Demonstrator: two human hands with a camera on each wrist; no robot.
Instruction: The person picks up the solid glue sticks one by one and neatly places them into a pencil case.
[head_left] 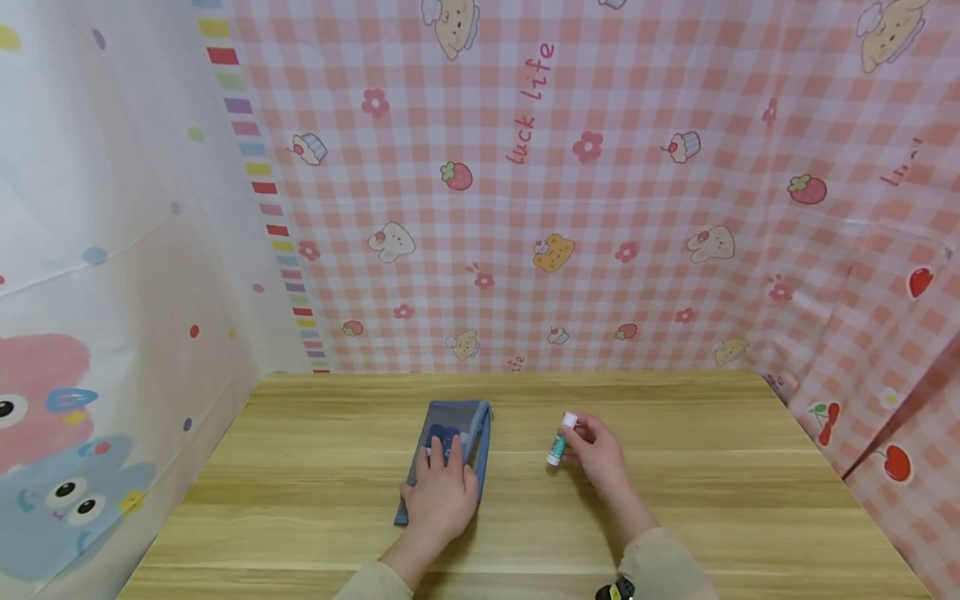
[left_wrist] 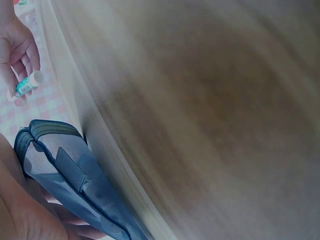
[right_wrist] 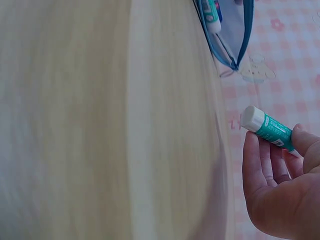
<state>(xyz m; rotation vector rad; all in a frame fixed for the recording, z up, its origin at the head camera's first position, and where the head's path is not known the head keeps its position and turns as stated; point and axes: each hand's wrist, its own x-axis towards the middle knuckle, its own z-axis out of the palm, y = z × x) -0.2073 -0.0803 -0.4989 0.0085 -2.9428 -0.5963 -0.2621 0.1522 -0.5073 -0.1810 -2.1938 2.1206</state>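
A blue mesh zip pouch lies on the table, its zipped side gaping on the right. My left hand rests on top of it with the fingers spread out. Dark blue things show through the mesh by the fingertips. In the right wrist view, another glue stick shows inside the pouch's open mouth. To the right of the pouch, my right hand pinches a green and white glue stick between thumb and fingers, tilted over the table.
The wood-grain table reaches back to a pink checked cloth hanging behind it. A white cloth with cartoon prints hangs at the left. A black wrist strap sits at the right sleeve.
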